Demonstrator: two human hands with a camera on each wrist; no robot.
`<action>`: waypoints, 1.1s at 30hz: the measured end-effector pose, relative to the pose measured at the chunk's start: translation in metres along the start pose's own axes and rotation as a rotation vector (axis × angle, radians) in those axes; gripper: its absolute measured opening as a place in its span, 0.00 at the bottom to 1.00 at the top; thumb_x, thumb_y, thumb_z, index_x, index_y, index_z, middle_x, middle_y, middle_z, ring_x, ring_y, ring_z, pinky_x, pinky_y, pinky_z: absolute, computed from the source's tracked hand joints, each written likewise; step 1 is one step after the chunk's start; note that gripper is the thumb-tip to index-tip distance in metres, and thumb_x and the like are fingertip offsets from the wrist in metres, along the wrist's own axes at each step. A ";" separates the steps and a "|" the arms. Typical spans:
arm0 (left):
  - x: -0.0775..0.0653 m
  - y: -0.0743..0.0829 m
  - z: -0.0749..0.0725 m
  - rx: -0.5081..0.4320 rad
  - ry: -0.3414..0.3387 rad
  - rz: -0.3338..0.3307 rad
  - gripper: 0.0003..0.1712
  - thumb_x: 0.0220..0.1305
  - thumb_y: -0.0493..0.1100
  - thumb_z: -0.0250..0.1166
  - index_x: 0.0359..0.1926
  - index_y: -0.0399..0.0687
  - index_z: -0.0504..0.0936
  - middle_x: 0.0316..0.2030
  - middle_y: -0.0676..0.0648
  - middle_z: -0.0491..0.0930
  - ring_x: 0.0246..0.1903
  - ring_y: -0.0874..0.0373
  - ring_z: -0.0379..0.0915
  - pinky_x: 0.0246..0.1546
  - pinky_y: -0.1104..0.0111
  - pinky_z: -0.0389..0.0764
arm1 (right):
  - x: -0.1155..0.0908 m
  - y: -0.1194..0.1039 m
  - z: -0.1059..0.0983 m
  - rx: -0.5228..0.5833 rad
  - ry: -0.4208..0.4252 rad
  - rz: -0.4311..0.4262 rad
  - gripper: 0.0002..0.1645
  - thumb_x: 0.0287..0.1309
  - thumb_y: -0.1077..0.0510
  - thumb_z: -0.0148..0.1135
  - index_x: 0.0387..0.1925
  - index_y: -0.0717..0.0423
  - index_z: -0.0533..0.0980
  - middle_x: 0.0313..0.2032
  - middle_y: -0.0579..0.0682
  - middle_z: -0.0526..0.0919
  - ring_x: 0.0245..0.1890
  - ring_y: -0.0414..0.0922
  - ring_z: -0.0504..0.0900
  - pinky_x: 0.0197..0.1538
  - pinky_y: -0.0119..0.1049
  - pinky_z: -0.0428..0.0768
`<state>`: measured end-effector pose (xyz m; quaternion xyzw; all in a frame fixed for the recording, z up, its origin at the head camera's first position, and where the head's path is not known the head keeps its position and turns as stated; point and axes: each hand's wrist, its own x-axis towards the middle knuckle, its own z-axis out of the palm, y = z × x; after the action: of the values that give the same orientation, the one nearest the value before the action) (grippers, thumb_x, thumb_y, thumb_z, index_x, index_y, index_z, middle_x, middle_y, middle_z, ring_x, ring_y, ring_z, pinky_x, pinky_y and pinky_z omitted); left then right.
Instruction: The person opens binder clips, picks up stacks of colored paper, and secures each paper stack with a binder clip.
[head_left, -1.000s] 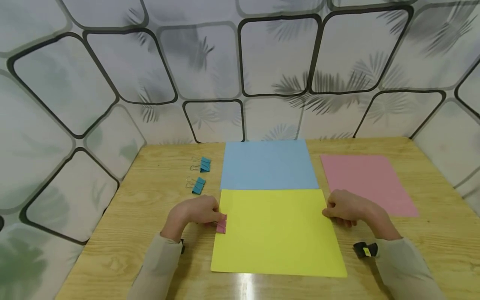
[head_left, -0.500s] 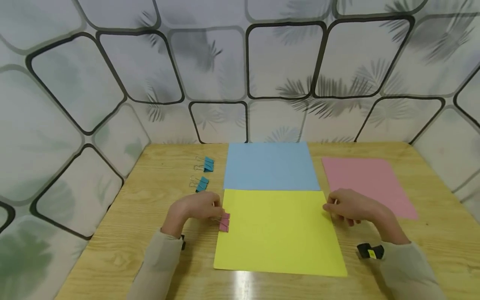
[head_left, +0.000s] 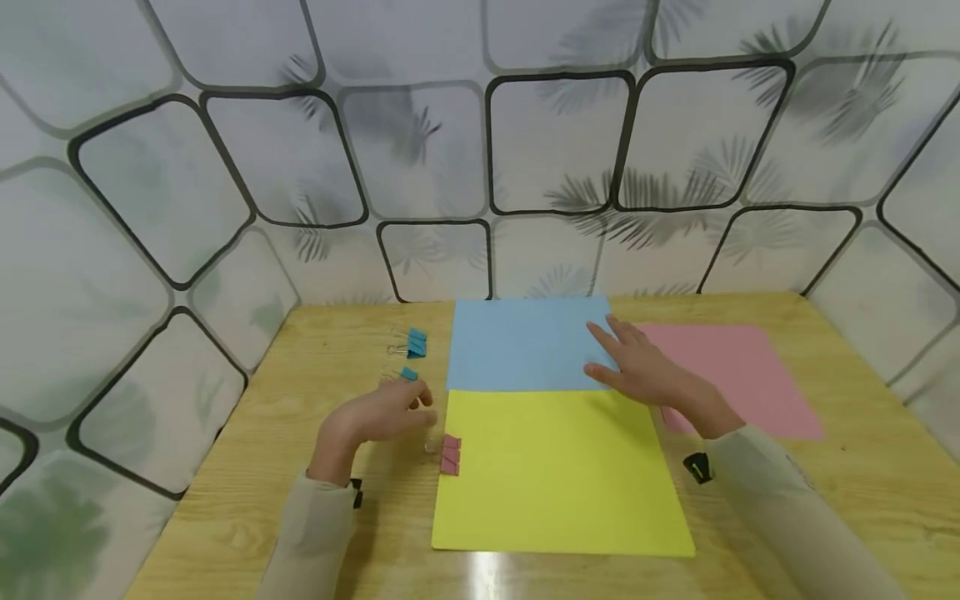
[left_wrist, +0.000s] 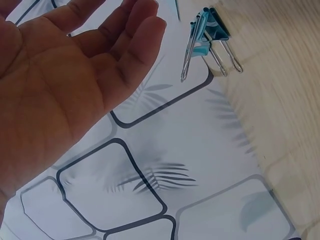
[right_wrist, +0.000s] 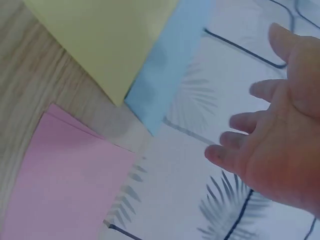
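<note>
A yellow sheet [head_left: 562, 475] lies at the front, bordering a blue sheet [head_left: 517, 346] behind it. A pink binder clip [head_left: 450, 455] sits on the yellow sheet's left edge, its wire handles pointing left. Just left of that clip, my left hand [head_left: 378, 414] holds nothing, fingers loosely bent; its palm shows in the left wrist view. My right hand [head_left: 637, 367], fingers spread, hovers over the blue sheet's right side and the yellow sheet's back right corner. Nothing is in its fingers in the right wrist view.
Two teal binder clips lie left of the blue sheet: the farther clip [head_left: 416, 342] in full sight, the nearer clip [head_left: 408, 374] partly behind my left hand. Pink sheets [right_wrist: 65, 175], slightly offset, lie at right on the wooden table [head_left: 247, 467]. A patterned wall [head_left: 420, 150] rises behind.
My left hand has let go of the pink binder clip and drawn back left. My right hand has left the yellow sheet's right edge, moved back and left, and spread its fingers.
</note>
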<state>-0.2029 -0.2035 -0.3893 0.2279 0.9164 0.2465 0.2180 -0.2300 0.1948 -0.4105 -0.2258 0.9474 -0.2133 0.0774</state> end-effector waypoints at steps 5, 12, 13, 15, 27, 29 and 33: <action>-0.003 -0.001 -0.002 -0.005 -0.005 -0.008 0.20 0.71 0.46 0.57 0.54 0.35 0.75 0.51 0.39 0.77 0.53 0.43 0.74 0.51 0.52 0.77 | 0.038 0.004 0.011 -0.106 -0.042 0.041 0.47 0.75 0.35 0.39 0.78 0.58 0.40 0.76 0.68 0.32 0.74 0.70 0.31 0.69 0.71 0.40; -0.007 0.000 -0.005 -0.024 -0.017 -0.030 0.18 0.72 0.46 0.58 0.53 0.37 0.75 0.52 0.39 0.77 0.53 0.44 0.74 0.50 0.53 0.78 | 0.072 0.003 0.017 -0.076 -0.073 0.077 0.46 0.76 0.38 0.41 0.78 0.62 0.40 0.75 0.71 0.33 0.73 0.72 0.32 0.69 0.72 0.41; -0.008 0.000 -0.005 -0.025 -0.020 -0.037 0.17 0.72 0.47 0.58 0.53 0.38 0.75 0.51 0.40 0.77 0.53 0.45 0.75 0.49 0.53 0.78 | 0.074 0.003 0.018 -0.068 -0.081 0.084 0.47 0.75 0.37 0.42 0.78 0.62 0.40 0.75 0.71 0.33 0.73 0.72 0.32 0.69 0.72 0.41; -0.009 0.001 -0.005 -0.025 -0.021 -0.045 0.16 0.73 0.46 0.59 0.52 0.39 0.75 0.51 0.40 0.78 0.52 0.46 0.75 0.48 0.54 0.78 | 0.079 0.003 0.022 -0.068 -0.101 0.103 0.49 0.74 0.35 0.42 0.78 0.61 0.39 0.75 0.70 0.33 0.74 0.71 0.32 0.69 0.72 0.41; -0.007 -0.003 -0.004 -0.040 -0.020 -0.058 0.16 0.72 0.47 0.58 0.52 0.39 0.75 0.48 0.42 0.78 0.48 0.50 0.76 0.45 0.56 0.79 | 0.091 0.010 0.036 -0.137 -0.171 0.165 0.51 0.72 0.29 0.35 0.79 0.57 0.38 0.76 0.68 0.31 0.74 0.69 0.28 0.70 0.71 0.37; -0.007 -0.004 -0.003 -0.048 -0.023 -0.061 0.16 0.72 0.47 0.58 0.52 0.40 0.75 0.48 0.42 0.78 0.47 0.50 0.76 0.45 0.56 0.79 | 0.089 0.009 0.037 -0.149 -0.203 0.182 0.50 0.73 0.30 0.35 0.78 0.58 0.38 0.76 0.68 0.31 0.74 0.69 0.29 0.70 0.70 0.38; -0.007 -0.005 -0.004 -0.039 -0.021 -0.080 0.16 0.72 0.47 0.59 0.51 0.41 0.76 0.47 0.43 0.79 0.46 0.52 0.76 0.44 0.57 0.79 | 0.088 0.008 0.039 -0.147 -0.254 0.185 0.51 0.73 0.31 0.38 0.78 0.60 0.38 0.76 0.69 0.31 0.74 0.70 0.31 0.71 0.68 0.39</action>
<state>-0.2006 -0.2122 -0.3866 0.1891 0.9175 0.2532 0.2416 -0.3017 0.1469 -0.4532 -0.1679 0.9597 -0.1052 0.1992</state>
